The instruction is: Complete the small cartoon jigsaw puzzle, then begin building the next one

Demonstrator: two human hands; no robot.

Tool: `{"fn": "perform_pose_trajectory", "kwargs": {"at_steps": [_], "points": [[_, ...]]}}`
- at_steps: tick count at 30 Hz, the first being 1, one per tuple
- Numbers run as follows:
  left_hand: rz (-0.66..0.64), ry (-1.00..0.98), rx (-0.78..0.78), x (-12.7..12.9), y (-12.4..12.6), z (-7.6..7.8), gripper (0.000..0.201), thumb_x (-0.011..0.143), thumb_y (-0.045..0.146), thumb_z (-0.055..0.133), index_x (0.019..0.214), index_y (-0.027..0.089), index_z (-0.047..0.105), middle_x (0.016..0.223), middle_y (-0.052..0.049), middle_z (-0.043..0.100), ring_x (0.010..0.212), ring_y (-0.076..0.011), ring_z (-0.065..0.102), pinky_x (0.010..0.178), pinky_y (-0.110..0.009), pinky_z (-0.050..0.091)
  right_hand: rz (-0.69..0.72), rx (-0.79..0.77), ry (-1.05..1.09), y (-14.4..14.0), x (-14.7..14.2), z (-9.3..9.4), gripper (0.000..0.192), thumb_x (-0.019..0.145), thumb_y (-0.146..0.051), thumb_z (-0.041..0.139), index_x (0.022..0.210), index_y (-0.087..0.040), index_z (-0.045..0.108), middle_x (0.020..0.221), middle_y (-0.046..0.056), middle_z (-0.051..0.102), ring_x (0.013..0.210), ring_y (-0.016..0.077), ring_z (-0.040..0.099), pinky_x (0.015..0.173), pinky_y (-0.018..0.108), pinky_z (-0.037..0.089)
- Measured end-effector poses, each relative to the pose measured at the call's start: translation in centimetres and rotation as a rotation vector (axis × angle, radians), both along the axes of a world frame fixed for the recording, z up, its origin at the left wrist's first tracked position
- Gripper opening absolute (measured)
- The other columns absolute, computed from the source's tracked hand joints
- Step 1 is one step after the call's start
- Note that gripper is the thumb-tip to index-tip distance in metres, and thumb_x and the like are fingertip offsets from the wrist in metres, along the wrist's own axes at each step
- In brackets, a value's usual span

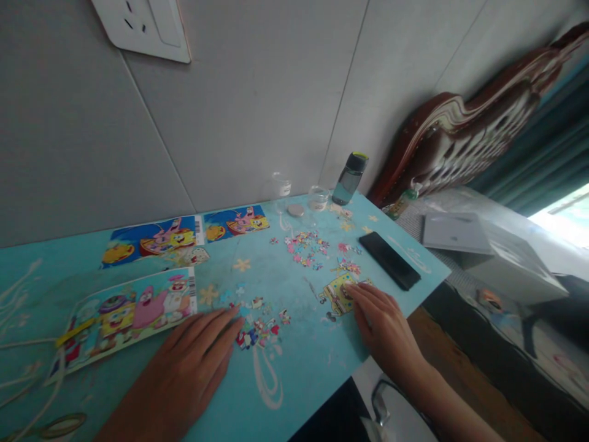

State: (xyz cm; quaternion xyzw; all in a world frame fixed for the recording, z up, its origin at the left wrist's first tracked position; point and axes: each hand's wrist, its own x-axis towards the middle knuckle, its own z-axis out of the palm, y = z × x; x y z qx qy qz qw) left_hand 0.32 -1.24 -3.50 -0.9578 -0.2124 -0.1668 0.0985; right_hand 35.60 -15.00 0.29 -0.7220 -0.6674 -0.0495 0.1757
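My left hand (193, 359) lies flat on the turquoise table (304, 368), fingertips touching a small pile of loose puzzle pieces (260, 331). My right hand (381, 325) rests palm down with its fingers on a joined yellow patch of puzzle (335, 293). More loose pieces (308, 248) are scattered farther back. A cartoon picture card (124, 316) lies just left of my left hand. Neither hand grips anything.
Two more cartoon cards (184, 233) lie by the wall. A black phone (389, 259), a dark bottle with green cap (350, 178), small clear jars (318, 197) and a lid (295, 210) stand at the back right. White cables (27, 368) cross the left edge. A bed with boxes (492, 245) is on the right.
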Motion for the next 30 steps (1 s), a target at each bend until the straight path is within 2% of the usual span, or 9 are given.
{"fn": "perform_pose_trajectory", "kwargs": {"at_steps": [5, 8, 11, 14, 16, 18, 23, 25, 30], "points": [[-0.01, -0.02, -0.004, -0.1, 0.2, -0.4, 0.043, 0.095, 0.03, 0.048, 0.135, 0.022, 0.059, 0.139, -0.007, 0.059, 0.122, -0.0255, 0.056, 0.108, -0.043, 0.039, 0.038, -0.075, 0.047, 1.1, -2.7, 0.3, 0.044, 0.094, -0.01, 0.048, 0.135, -0.02, 0.06, 0.133, 0.01, 0.066, 0.13, 0.0276, 0.056, 0.109, 0.051, 0.042], [-0.032, -0.063, 0.012, -0.3, 0.5, -0.7, 0.041, 0.095, 0.031, 0.049, 0.133, 0.021, 0.061, 0.138, -0.008, 0.059, 0.12, -0.0255, 0.058, 0.106, -0.041, 0.04, 0.185, -0.104, 0.12, 2.6, -5.9, 0.2, 0.047, 0.091, -0.008, 0.051, 0.136, -0.021, 0.058, 0.134, 0.008, 0.066, 0.134, 0.0258, 0.052, 0.114, 0.05, 0.036], [-0.058, -0.067, 0.009, -0.7, 1.0, -1.3, 0.041, 0.095, 0.032, 0.05, 0.133, 0.022, 0.06, 0.141, -0.008, 0.056, 0.12, -0.0253, 0.058, 0.106, -0.039, 0.042, 0.267, -0.113, 0.174, 4.5, -9.1, 0.3, 0.038, 0.096, -0.015, 0.05, 0.133, -0.022, 0.059, 0.131, 0.007, 0.068, 0.136, 0.0242, 0.048, 0.116, 0.048, 0.032], [-0.086, -0.059, 0.015, -1.2, 1.6, -2.0, 0.042, 0.095, 0.033, 0.051, 0.134, 0.022, 0.06, 0.14, -0.008, 0.057, 0.12, -0.0253, 0.058, 0.107, -0.04, 0.041, 0.347, -0.121, 0.193, 5.4, -10.5, 1.1, 0.039, 0.098, -0.017, 0.049, 0.136, -0.022, 0.056, 0.132, 0.007, 0.067, 0.138, 0.0222, 0.046, 0.117, 0.045, 0.03], [-0.086, -0.055, 0.012, -1.4, 1.8, -2.4, 0.042, 0.094, 0.034, 0.051, 0.134, 0.022, 0.06, 0.14, -0.009, 0.057, 0.12, -0.0254, 0.058, 0.108, -0.04, 0.041, 0.368, -0.109, 0.196, 5.0, -10.2, 1.5, 0.042, 0.098, -0.018, 0.049, 0.139, -0.022, 0.053, 0.136, 0.005, 0.065, 0.14, 0.0206, 0.044, 0.119, 0.044, 0.028], [-0.074, -0.06, 0.0, -1.5, 1.8, -2.5, 0.041, 0.094, 0.035, 0.052, 0.133, 0.023, 0.06, 0.14, -0.008, 0.057, 0.119, -0.0256, 0.059, 0.109, -0.041, 0.04, 0.322, -0.089, 0.178, 3.9, -8.8, 1.6, 0.044, 0.097, -0.017, 0.049, 0.141, -0.023, 0.053, 0.14, 0.005, 0.061, 0.141, 0.021, 0.043, 0.12, 0.045, 0.026], [-0.046, -0.092, -0.029, -1.0, 1.2, -2.1, 0.043, 0.094, 0.034, 0.053, 0.135, 0.024, 0.058, 0.14, -0.008, 0.057, 0.119, -0.0261, 0.058, 0.109, -0.042, 0.038, -0.043, -0.04, 0.03, 0.4, -3.4, -0.1, 0.049, 0.092, -0.008, 0.047, 0.138, -0.021, 0.057, 0.146, 0.01, 0.055, 0.14, 0.0282, 0.045, 0.117, 0.053, 0.031], [-0.047, -0.086, -0.029, -1.0, 1.1, -2.0, 0.045, 0.093, 0.033, 0.053, 0.137, 0.024, 0.056, 0.14, -0.008, 0.056, 0.12, -0.0262, 0.057, 0.108, -0.041, 0.039, -0.146, -0.026, -0.017, -0.4, -2.1, -0.8, 0.048, 0.092, -0.009, 0.047, 0.138, -0.02, 0.058, 0.146, 0.011, 0.055, 0.141, 0.0301, 0.044, 0.115, 0.055, 0.033], [-0.046, -0.077, -0.018, -0.9, 1.1, -1.9, 0.045, 0.093, 0.03, 0.053, 0.137, 0.023, 0.056, 0.14, -0.008, 0.056, 0.12, -0.0263, 0.056, 0.107, -0.041, 0.039, -0.164, -0.038, 0.029, -0.3, -2.3, -0.9, 0.048, 0.092, -0.008, 0.045, 0.136, -0.018, 0.059, 0.144, 0.011, 0.057, 0.14, 0.0297, 0.045, 0.117, 0.056, 0.031]]}}
